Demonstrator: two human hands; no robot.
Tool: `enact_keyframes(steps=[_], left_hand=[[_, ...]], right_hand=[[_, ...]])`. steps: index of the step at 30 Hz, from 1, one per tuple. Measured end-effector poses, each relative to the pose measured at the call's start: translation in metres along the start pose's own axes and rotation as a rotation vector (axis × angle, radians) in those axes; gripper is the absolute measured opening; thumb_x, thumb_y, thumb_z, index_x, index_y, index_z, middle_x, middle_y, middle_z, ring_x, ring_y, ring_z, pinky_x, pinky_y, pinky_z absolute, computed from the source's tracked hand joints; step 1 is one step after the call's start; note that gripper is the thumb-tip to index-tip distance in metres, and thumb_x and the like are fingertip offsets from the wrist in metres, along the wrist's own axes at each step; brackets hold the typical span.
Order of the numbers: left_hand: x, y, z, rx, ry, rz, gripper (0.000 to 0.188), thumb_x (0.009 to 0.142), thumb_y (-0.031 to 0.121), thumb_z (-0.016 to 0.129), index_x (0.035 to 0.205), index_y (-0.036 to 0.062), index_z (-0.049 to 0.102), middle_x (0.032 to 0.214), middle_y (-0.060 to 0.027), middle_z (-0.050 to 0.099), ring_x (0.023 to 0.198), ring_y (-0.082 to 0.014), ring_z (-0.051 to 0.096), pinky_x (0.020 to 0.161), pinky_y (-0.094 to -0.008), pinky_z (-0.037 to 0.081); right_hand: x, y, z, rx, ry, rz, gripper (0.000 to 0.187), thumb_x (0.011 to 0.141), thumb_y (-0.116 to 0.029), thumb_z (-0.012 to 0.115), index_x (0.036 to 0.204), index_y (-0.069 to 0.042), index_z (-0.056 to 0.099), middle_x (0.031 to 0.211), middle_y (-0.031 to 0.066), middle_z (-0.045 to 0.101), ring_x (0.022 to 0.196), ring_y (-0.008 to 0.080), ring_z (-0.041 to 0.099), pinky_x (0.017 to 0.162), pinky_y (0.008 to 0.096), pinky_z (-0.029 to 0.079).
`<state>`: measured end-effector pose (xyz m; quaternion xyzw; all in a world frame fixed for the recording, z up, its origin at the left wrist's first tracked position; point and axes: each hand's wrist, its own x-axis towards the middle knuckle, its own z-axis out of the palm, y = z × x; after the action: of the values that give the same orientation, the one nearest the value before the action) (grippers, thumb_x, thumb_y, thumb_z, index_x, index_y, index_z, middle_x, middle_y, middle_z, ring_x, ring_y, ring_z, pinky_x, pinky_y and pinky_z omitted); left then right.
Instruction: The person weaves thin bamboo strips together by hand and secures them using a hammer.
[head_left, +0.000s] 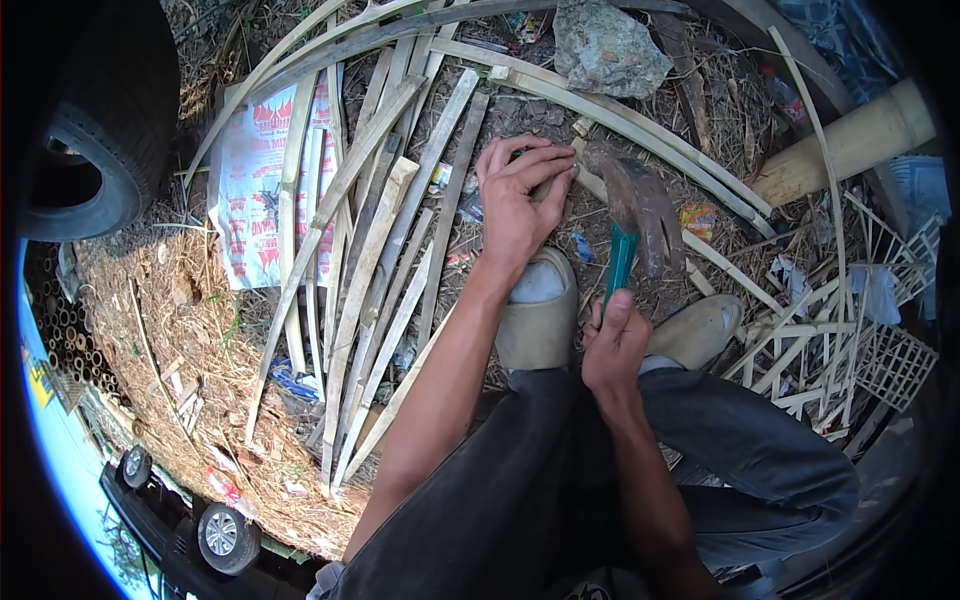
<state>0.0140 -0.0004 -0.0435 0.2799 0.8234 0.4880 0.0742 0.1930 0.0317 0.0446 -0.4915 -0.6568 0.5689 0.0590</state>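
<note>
Just beyond our tan, closed-toe left shoe (537, 328), our left hand (520, 205) has its fingers bent close together, tips at a pale, narrow bamboo strip (592, 184); we cannot tell how firmly they grip it. Our right hand (615, 345) is wrapped around the lower end of the green handle (621, 260) of a rust-brown, broad-bladed metal chopping tool (632, 200), whose blade hangs beside that strip. We judge the tool rigid and heavy toward the blade, best taken by the handle, well clear of any edge. The strip looks light, stiff yet springy, perhaps splintery along its sides, so we would pinch it across its flat faces, away from the metal
</note>
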Motion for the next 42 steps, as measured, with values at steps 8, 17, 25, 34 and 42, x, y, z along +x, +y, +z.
enact_keyframes(steps=[8,17,25,34,42], left_hand=[[-0.002,-0.003,0.006,-0.088,-0.001,-0.07,0.011,0.082,0.01,0.081,0.093,0.01,0.084,0.105,0.0003,0.08,0.117,-0.0218,0.066,0.119,-0.0507,0.031],[0.001,-0.003,0.005,-0.065,0.02,-0.046,0.013,0.08,0.012,0.083,0.093,0.0118,0.084,0.103,0.0004,0.081,0.112,-0.0203,0.067,0.113,-0.0447,0.035],[0.0,0.005,0.006,0.039,0.022,0.021,0.012,0.083,0.01,0.081,0.094,0.011,0.083,0.104,0.0015,0.08,0.114,-0.021,0.066,0.109,-0.0424,0.036],[0.003,0.011,0.005,0.138,0.0,0.119,0.013,0.084,0.007,0.077,0.097,0.0094,0.08,0.102,0.001,0.077,0.113,-0.0223,0.064,0.108,-0.0442,0.034],[0.005,0.012,0.004,0.144,-0.009,0.142,0.013,0.082,0.004,0.076,0.094,0.0089,0.078,0.101,0.0018,0.076,0.111,-0.0223,0.064,0.109,-0.0492,0.034]], right_hand=[[0.005,0.008,-0.011,-0.254,-0.017,-0.087,0.055,0.113,-0.042,0.043,0.081,0.0,0.058,0.058,0.018,0.049,0.053,0.0378,0.059,0.055,0.047,0.043],[0.013,0.003,-0.005,-0.229,-0.006,-0.109,0.065,0.113,-0.053,0.036,0.073,-0.003,0.048,0.061,0.0007,0.048,0.053,0.0078,0.046,0.048,0.0277,0.035],[0.009,0.003,-0.003,-0.076,0.033,0.011,0.066,0.112,-0.058,0.037,0.072,-0.006,0.047,0.062,-0.0017,0.044,0.052,0.0072,0.044,0.047,0.0266,0.035],[0.005,0.019,-0.003,-0.077,0.045,0.094,0.065,0.112,-0.057,0.037,0.071,-0.007,0.046,0.059,-0.0022,0.043,0.049,0.0071,0.043,0.046,0.0269,0.033],[0.007,0.014,-0.002,-0.077,0.045,0.063,0.065,0.112,-0.057,0.036,0.071,-0.008,0.045,0.058,-0.0022,0.043,0.049,0.0069,0.043,0.045,0.0272,0.033]])
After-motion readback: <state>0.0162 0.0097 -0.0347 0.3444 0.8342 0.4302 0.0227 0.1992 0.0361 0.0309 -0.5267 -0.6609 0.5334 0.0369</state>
